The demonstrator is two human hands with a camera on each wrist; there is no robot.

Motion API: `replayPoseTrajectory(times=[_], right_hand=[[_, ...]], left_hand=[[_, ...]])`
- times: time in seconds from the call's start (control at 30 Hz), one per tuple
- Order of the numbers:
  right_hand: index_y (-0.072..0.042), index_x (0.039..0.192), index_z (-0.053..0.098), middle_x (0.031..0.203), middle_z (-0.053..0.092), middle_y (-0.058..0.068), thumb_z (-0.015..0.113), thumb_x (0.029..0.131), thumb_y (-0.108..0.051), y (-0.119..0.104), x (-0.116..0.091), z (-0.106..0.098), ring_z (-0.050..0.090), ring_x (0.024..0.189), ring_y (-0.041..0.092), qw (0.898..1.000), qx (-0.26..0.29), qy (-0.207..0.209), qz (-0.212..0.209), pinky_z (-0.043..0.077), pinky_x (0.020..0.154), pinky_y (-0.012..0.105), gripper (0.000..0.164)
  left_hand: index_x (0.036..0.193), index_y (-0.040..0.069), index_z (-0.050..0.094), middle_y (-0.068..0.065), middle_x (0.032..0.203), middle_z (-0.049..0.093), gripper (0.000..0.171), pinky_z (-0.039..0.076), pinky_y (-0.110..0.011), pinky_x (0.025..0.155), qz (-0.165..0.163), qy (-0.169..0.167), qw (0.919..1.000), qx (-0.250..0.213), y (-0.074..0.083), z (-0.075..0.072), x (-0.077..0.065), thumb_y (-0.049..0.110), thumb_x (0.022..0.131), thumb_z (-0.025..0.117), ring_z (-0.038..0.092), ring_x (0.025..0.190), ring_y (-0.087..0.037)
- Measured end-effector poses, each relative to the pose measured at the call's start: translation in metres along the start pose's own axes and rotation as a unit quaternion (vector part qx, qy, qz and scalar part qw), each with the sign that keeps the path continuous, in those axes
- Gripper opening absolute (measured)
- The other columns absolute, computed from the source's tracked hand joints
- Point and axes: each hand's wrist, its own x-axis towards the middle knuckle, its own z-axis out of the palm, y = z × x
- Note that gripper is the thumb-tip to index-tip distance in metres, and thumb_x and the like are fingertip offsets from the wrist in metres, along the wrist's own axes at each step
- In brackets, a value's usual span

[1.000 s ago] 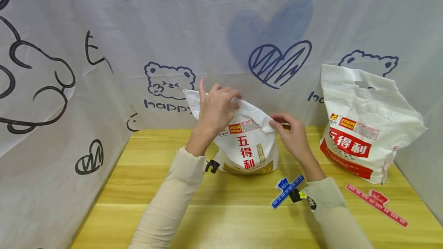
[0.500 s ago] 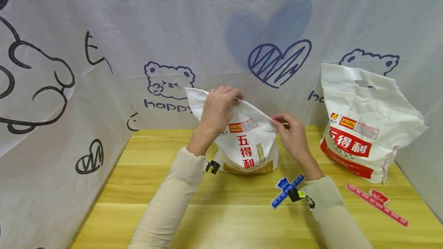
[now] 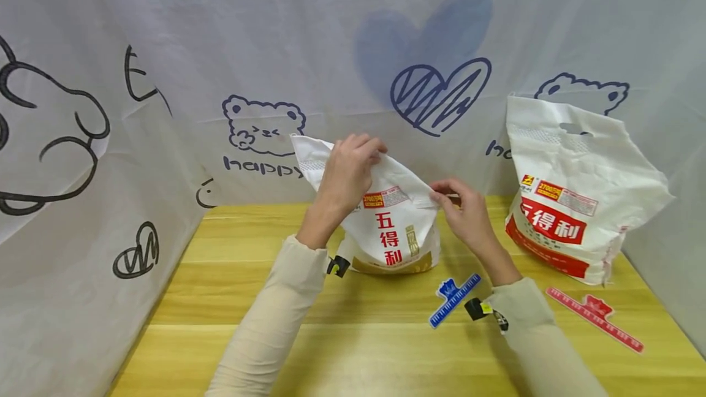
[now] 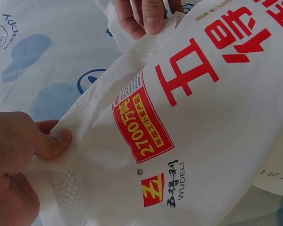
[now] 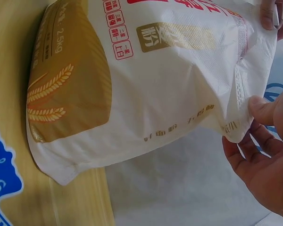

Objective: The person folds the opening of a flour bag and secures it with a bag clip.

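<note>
A white flour bag with red lettering and a gold base band stands on the table in the head view. My left hand grips its top edge near the middle, thumb on the front face in the left wrist view. At the bag's upper right corner, my right hand pinches the edge between thumb and fingers, as the right wrist view also shows. The top edge slopes down from left to right between the hands. A blue ruler-shaped clip lies on the table below my right hand.
A second, larger flour bag with a red label and a handle hole stands at the right. In front of it lies a red ruler-shaped clip. A printed cloth hangs behind the wooden table.
My raised left finger has come down onto the bag's top. The top edge, earlier folded over at the front, now stands straighter. My right hand keeps its pinch on the corner.
</note>
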Motion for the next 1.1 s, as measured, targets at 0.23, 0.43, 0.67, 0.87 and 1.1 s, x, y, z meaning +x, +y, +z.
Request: replayPoseTrajectory(times=[0.23,0.43,0.67,0.87,1.1], right_hand=[[-0.001,0.114,0.068,0.112,0.069,0.016,0.066,0.100,-0.008,-0.002,0.001,-0.001,0.066,0.107,0.034,1.000,-0.015,-0.005,0.006,0.055,0.095,0.052,0.016],[-0.001,0.119,0.068,0.116,0.068,0.014,0.066,0.099,-0.006,-0.004,-0.005,-0.007,0.064,0.111,0.032,1.000,-0.015,-0.017,0.000,0.056,0.095,0.052,0.020],[0.000,0.124,0.066,0.122,0.067,0.015,0.068,0.099,-0.008,-0.003,-0.021,-0.021,0.062,0.115,0.035,0.999,-0.039,-0.030,0.001,0.054,0.095,0.056,0.027],[0.000,0.124,0.066,0.123,0.067,0.018,0.072,0.096,-0.009,0.003,-0.041,-0.030,0.062,0.115,0.038,0.997,-0.071,-0.030,-0.006,0.055,0.093,0.058,0.030],[-0.001,0.125,0.065,0.124,0.067,0.018,0.074,0.095,-0.009,0.011,-0.067,-0.046,0.061,0.115,0.038,0.992,-0.123,-0.024,-0.007,0.054,0.092,0.060,0.033]], left_hand=[[0.106,0.009,0.072,-0.005,0.111,0.074,0.014,0.045,-0.041,0.104,-0.020,0.018,0.9989,0.039,-0.004,0.000,-0.004,0.007,0.092,0.075,0.067,0.105,-0.024],[0.102,0.008,0.071,-0.005,0.103,0.074,0.010,0.048,-0.039,0.093,-0.004,0.026,0.9996,0.013,-0.007,0.002,-0.007,0.004,0.093,0.073,0.068,0.097,-0.022],[0.101,0.008,0.071,-0.005,0.102,0.074,0.010,0.048,-0.039,0.090,0.002,0.046,0.9989,0.005,-0.010,0.003,-0.010,0.004,0.092,0.073,0.068,0.096,-0.023],[0.102,0.007,0.071,-0.006,0.104,0.073,0.010,0.046,-0.040,0.093,-0.004,0.044,0.9989,-0.013,-0.011,0.004,-0.012,0.004,0.093,0.073,0.067,0.100,-0.023],[0.103,0.008,0.070,-0.005,0.105,0.073,0.012,0.046,-0.040,0.095,-0.006,0.041,0.9990,-0.017,-0.012,0.004,-0.013,0.004,0.093,0.073,0.067,0.101,-0.023]])
